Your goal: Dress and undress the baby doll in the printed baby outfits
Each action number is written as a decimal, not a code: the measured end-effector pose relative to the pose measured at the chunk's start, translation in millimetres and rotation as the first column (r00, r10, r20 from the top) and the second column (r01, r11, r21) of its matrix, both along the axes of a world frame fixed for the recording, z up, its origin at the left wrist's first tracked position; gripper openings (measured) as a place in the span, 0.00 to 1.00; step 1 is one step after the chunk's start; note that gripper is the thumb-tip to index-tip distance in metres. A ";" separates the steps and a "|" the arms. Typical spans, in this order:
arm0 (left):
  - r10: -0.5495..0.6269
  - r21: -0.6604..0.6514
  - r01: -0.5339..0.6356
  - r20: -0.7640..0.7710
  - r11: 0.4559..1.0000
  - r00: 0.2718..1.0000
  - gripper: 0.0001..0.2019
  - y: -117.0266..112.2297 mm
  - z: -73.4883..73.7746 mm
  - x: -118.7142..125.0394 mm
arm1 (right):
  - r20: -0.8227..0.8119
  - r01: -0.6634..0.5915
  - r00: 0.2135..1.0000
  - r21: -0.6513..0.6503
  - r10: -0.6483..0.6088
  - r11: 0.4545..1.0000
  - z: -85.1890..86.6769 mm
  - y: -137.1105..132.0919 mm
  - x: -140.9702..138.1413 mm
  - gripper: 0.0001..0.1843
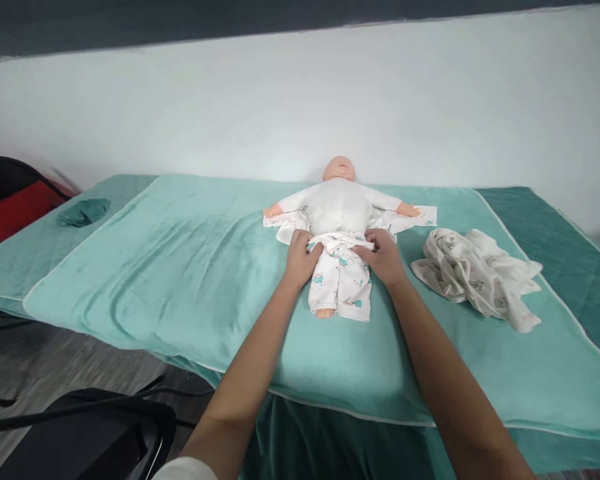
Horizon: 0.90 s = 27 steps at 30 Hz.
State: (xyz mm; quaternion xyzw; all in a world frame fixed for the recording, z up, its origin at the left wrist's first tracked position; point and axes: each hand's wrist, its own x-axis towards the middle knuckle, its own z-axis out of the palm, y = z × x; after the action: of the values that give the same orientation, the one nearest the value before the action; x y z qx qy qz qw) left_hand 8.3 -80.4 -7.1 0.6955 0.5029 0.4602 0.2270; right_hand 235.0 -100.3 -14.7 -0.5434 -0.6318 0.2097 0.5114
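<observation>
Pants point(341, 283) on doll point(341, 203), held at the waist.
Left hand point(300, 259) and right hand point(383, 257): fingers pinched on opposite sides of the fabric. Doll lies on its back on the green sheet point(180, 267).

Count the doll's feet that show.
1. The foot pokes out of the trouser leg on the picture's left. A second may be hidden inside the other trouser leg; none shows at its hem.

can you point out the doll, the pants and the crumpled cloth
Doll point(339, 205): head view, white-clothed belly
Pants point(353, 279): head view, leg nearer the cloth
Crumpled cloth point(473, 275): head view, middle folds
</observation>
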 end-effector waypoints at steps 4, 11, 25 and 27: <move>-0.047 -0.022 0.046 -0.021 0.999 0.999 0.08 -30.5 -0.9 -4.8 | 0.036 -0.005 0.999 0.100 0.001 0.995 -0.5 -0.2 2.3 0.13; -0.010 -0.029 0.007 -0.108 1.000 0.994 0.11 -57.7 -8.2 -6.4 | 0.037 -0.016 0.999 0.085 0.013 0.996 4.6 -8.8 2.6 0.11; 0.012 -0.038 -0.016 -0.116 0.999 0.993 0.09 -46.6 -13.0 -5.4 | -0.100 -0.101 0.992 -0.217 0.081 0.971 6.5 -77.8 -5.8 0.22; 0.023 -0.033 -0.027 -0.117 0.999 0.993 0.10 -43.9 -15.7 -5.8 | -0.100 -0.103 0.991 -0.197 0.085 0.975 2.3 -81.3 -7.4 0.22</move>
State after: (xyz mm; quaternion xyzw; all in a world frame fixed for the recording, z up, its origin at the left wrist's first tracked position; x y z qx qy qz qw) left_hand 2.6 -124.3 -22.9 0.7110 0.5316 0.4129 0.2034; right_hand 227.6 -181.6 -12.4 -0.5519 -0.6084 0.3211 0.4713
